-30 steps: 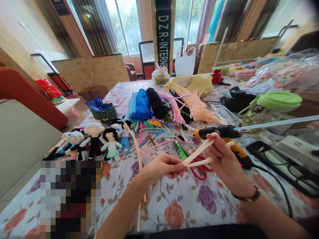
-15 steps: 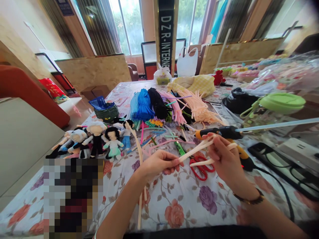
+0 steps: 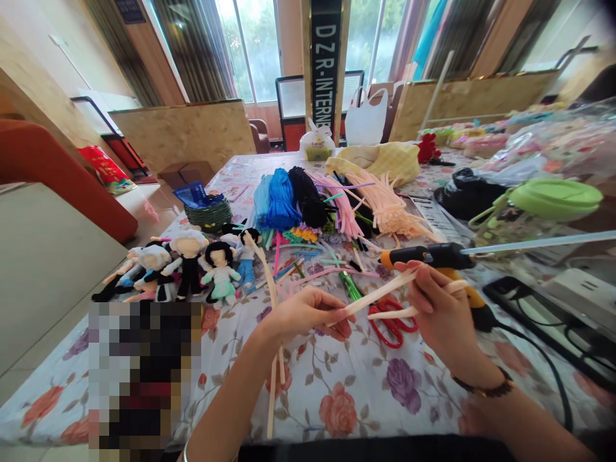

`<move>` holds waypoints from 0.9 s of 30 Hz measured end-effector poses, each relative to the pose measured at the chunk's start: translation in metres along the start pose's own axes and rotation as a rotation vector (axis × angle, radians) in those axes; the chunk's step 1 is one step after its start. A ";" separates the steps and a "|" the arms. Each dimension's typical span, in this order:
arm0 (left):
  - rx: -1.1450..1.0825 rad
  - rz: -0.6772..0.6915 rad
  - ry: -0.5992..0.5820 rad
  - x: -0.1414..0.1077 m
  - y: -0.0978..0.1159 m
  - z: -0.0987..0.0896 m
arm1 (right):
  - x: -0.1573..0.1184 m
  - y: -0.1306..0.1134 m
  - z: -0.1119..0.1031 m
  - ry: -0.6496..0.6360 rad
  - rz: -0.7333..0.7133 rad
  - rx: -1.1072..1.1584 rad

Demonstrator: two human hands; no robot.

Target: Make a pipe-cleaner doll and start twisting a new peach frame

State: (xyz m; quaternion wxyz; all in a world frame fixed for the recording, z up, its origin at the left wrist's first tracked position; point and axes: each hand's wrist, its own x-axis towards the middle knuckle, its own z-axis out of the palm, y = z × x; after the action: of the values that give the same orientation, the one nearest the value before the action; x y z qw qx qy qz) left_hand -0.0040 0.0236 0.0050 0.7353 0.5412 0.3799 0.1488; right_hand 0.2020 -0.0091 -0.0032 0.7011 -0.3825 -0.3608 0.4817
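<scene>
Cream strips (image 3: 378, 295): above the floral surface (image 3: 356, 410), between the hands; probably light, soft, bendable, easily creased; best taken near the ends
Left hand (image 3: 310, 313): pinching one strip end
Right hand (image 3: 439, 311): fingertips pinching the strips

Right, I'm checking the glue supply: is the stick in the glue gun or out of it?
In: the pale glue stick runs into the rear of the glue gun, with a long length jutting out behind.

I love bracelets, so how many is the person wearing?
2. A silver one is above the left hand, partly cut off by the bottom edge; a dark beaded one is above the right hand. More could be out of view.
</scene>
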 end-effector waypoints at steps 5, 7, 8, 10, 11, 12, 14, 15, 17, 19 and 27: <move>0.149 0.066 -0.068 -0.004 0.001 -0.005 | 0.000 0.001 -0.001 -0.015 0.038 -0.004; 0.171 0.063 -0.086 -0.004 0.001 -0.005 | 0.000 0.000 -0.001 -0.013 0.044 0.003; 0.179 0.061 -0.088 -0.005 0.001 -0.005 | 0.000 0.000 -0.001 -0.013 0.043 0.007; 0.188 0.060 -0.083 -0.005 0.000 -0.004 | 0.000 0.000 0.000 -0.022 0.045 0.008; 0.183 0.057 -0.083 -0.004 0.000 -0.004 | 0.000 -0.001 0.000 -0.029 0.052 0.007; 0.170 0.053 -0.087 -0.004 0.000 -0.003 | 0.000 -0.001 0.001 -0.035 0.059 0.008; 0.126 0.043 -0.104 -0.004 0.000 -0.002 | -0.001 -0.002 0.002 -0.034 0.065 0.014; 0.103 0.039 -0.113 -0.004 0.000 -0.001 | -0.001 -0.002 0.002 -0.030 0.065 0.019; 0.075 0.039 -0.123 -0.004 0.000 0.000 | -0.001 -0.002 0.002 -0.023 0.065 0.029; 0.055 0.038 -0.131 -0.003 -0.001 0.001 | -0.001 -0.001 0.001 -0.026 0.068 0.036; 0.181 0.095 -0.336 -0.010 0.001 0.001 | -0.003 0.000 0.002 -0.085 0.076 -0.023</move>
State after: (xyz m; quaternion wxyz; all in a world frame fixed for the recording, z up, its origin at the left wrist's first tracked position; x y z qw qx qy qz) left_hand -0.0094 0.0168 0.0101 0.7286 0.6399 0.2376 0.0563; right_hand 0.1992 -0.0119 -0.0024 0.6618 -0.3833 -0.3808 0.5197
